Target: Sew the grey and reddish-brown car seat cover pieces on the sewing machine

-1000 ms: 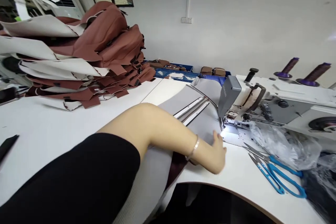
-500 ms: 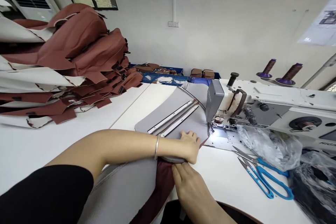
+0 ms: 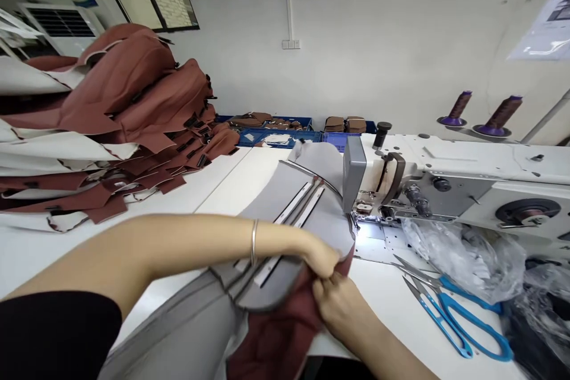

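Note:
A sewn cover piece (image 3: 269, 181) with grey backing lies across the table, its far right edge under the needle area of the sewing machine (image 3: 355, 175). Two white strips (image 3: 310, 205) run along it. My left hand (image 3: 324, 258) reaches over it with fingers closed on its near edge. Right beside it, my right hand (image 3: 336, 303) pinches the reddish-brown material (image 3: 285, 323) of the same piece, the fingertips partly hidden. Between and below the hands the material is folded and lifted, showing its reddish-brown face. The grey near part hangs toward me.
Blue-handled scissors (image 3: 474, 320) and blue-handled snips (image 3: 445, 323) lie right of my hands, beside clear plastic bags (image 3: 467, 255). A tall pile of reddish-brown covers (image 3: 133, 83) fills the left. Blue crates (image 3: 267, 136) stand behind the table. Thread cones (image 3: 503, 116) rise above the machine.
My left hand has gone from lying flat on the grey backing to gripping the edge. My right hand has moved up and right, lifting the reddish-brown material; the cover has bent.

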### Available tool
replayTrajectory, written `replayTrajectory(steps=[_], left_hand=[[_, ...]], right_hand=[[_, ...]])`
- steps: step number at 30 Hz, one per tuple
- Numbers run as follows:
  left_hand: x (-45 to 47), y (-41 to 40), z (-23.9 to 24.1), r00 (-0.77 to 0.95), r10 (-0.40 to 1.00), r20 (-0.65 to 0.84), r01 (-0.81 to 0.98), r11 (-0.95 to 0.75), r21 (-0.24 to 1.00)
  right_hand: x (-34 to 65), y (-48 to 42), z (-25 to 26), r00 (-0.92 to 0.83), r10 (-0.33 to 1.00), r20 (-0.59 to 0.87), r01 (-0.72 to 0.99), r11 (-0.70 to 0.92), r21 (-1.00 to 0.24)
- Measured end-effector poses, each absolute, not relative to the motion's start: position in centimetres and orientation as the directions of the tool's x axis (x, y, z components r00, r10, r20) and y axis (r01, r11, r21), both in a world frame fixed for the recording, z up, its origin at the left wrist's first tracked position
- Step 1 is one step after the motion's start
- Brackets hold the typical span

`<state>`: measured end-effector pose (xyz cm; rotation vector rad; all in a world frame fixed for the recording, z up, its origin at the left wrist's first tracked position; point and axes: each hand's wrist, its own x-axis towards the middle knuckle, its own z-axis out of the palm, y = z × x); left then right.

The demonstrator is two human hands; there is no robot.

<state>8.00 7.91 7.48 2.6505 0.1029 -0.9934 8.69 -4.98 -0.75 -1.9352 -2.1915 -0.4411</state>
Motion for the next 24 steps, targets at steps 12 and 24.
replayTrajectory(steps=[12, 24], left_hand=[[7.6, 2.7, 5.2, 0.719, 0.058, -0.693, 0.275, -0.939, 0.206], [8.4, 2.8, 4.9, 0.719, -0.010, -0.695, 0.168, -0.968, 0.188]], right_hand=[[11.0, -9.3, -4.8, -0.122, 0.783, 0.610, 0.991, 0.132, 0.030], [11.3, -8.7, -4.0, -0.001, 0.745, 0.667, 0.984, 0.119, -0.132]])
